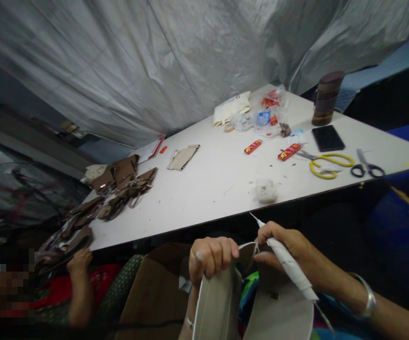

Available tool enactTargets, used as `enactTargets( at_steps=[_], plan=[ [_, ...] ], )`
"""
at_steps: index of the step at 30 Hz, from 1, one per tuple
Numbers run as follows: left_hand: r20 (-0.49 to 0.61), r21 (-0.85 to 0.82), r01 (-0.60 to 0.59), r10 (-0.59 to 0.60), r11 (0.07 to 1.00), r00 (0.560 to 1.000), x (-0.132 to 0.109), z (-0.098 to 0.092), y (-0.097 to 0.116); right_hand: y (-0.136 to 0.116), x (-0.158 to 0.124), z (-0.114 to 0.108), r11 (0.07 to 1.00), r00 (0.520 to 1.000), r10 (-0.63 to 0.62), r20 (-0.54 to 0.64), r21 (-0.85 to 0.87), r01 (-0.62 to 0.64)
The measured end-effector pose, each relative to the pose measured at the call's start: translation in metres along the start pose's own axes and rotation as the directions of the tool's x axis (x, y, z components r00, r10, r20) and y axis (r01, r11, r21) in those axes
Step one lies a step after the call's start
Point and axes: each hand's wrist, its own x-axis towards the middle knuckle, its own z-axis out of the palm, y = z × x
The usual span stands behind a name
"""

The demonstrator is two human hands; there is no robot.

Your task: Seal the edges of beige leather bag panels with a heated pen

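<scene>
Close to me at the bottom hangs a beige bag [218,302] with its flap [278,307] turned open; a small metal fitting shows on the flap. My left hand [212,259] is closed round the bag's upper edge. Between thumb and fingers of my right hand [285,245] sits a white wrapped tool [291,267], thin and pointed at its upper tip. The same hand's fingertips are at the bag's edge, beside my left hand; whether they also pinch it I cannot tell. The bag's lower part lies beyond the picture.
Across the white table [197,198] lie brown bags [119,179], a beige piece [183,157], red boxes [288,152], yellow-handled scissors [327,163], black-handled scissors [367,167], a phone [328,138] and a bottle [328,99]. A cardboard box [155,288] stands below; another person's hand [80,260] is left.
</scene>
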Motion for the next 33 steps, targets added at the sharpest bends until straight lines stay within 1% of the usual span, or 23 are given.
enactTargets(
  at_steps=[4, 7, 9, 10, 11, 12, 13, 14, 15, 16, 17, 18, 19, 20, 22, 26, 28, 30, 32, 33],
  plan=[
    [-0.005, 0.0, 0.019, -0.019, 1.0, 1.0, 0.0, 0.003, -0.001, 0.004, -0.002, 0.001, 1.0, 1.0, 0.02, -0.015, 0.024, -0.02],
    [0.004, 0.006, 0.054, -0.054, 0.999, 0.999, 0.001, 0.012, 0.003, 0.008, -0.003, 0.003, 0.996, 0.997, 0.048, -0.066, 0.081, -0.042],
    [0.02, 0.016, 0.114, -0.114, 0.993, 0.993, 0.002, 0.02, 0.007, 0.011, -0.004, 0.004, 0.986, 0.991, 0.076, -0.112, 0.155, -0.058],
    [-0.015, 0.015, 0.154, -0.154, 0.988, 0.988, 0.003, 0.024, 0.01, 0.012, -0.004, 0.004, 0.98, 0.987, 0.089, -0.131, 0.188, -0.064],
    [-0.09, 0.008, 0.202, -0.201, 0.979, 0.975, 0.004, 0.028, 0.012, 0.013, -0.005, 0.004, 0.975, 0.984, 0.103, -0.142, 0.211, -0.071],
    [-0.193, -0.008, 0.265, -0.261, 0.964, 0.946, 0.005, 0.031, 0.013, 0.013, -0.005, 0.004, 0.971, 0.982, 0.115, -0.148, 0.225, -0.079],
    [-0.3, -0.032, 0.335, -0.329, 0.942, 0.896, 0.006, 0.034, 0.014, 0.013, -0.006, 0.003, 0.969, 0.981, 0.123, -0.151, 0.23, -0.086],
    [-0.385, -0.068, 0.413, -0.406, 0.908, 0.829, 0.007, 0.036, 0.014, 0.012, -0.006, 0.003, 0.969, 0.98, 0.13, -0.15, 0.23, -0.093],
    [-0.436, -0.108, 0.498, -0.491, 0.861, 0.754, 0.007, 0.038, 0.013, 0.011, -0.007, 0.002, 0.969, 0.98, 0.136, -0.145, 0.227, -0.101],
    [-0.447, -0.138, 0.585, -0.577, 0.799, 0.683, 0.007, 0.038, 0.011, 0.01, -0.007, 0.001, 0.969, 0.981, 0.14, -0.137, 0.223, -0.107],
    [-0.44, -0.15, 0.661, -0.648, 0.736, 0.621, 0.006, 0.039, 0.01, 0.009, -0.007, 0.001, 0.969, 0.982, 0.142, -0.127, 0.219, -0.112],
    [-0.437, -0.146, 0.716, -0.694, 0.683, 0.573, 0.006, 0.038, 0.008, 0.008, -0.008, 0.0, 0.97, 0.983, 0.145, -0.116, 0.214, -0.118],
    [-0.439, -0.127, 0.755, -0.719, 0.643, 0.539, 0.006, 0.038, 0.008, 0.007, -0.008, 0.0, 0.97, 0.983, 0.15, -0.105, 0.21, -0.125],
    [-0.445, -0.097, 0.782, -0.73, 0.615, 0.519, 0.007, 0.037, 0.008, 0.007, -0.008, 0.0, 0.969, 0.983, 0.155, -0.097, 0.208, -0.132],
    [-0.45, -0.019, 0.816, -0.733, 0.578, 0.509, 0.01, 0.034, 0.01, 0.009, -0.008, 0.0, 0.968, 0.982, 0.163, -0.093, 0.209, -0.141],
    [-0.394, 0.177, 0.869, -0.776, 0.461, 0.492, 0.023, 0.031, 0.019, 0.013, -0.006, 0.003, 0.965, 0.981, 0.174, -0.085, 0.211, -0.153],
    [-0.381, 0.294, 0.878, -0.796, 0.377, 0.47, 0.028, 0.03, 0.022, 0.015, -0.005, 0.006, 0.973, 0.98, 0.163, -0.114, 0.183, -0.14],
    [-0.381, 0.392, 0.873, -0.813, 0.289, 0.441, 0.031, 0.03, 0.021, 0.019, -0.006, 0.008, 0.985, 0.976, 0.14, -0.169, 0.129, -0.119],
    [-0.393, 0.436, 0.867, -0.816, 0.241, 0.425, 0.03, 0.03, 0.016, 0.024, -0.007, 0.009, 0.99, 0.97, 0.13, -0.205, 0.086, -0.115],
    [-0.407, 0.429, 0.872, -0.811, 0.237, 0.421, 0.028, 0.031, 0.011, 0.027, -0.008, 0.01, 0.99, 0.967, 0.135, -0.215, 0.079, -0.121]
  ],
)
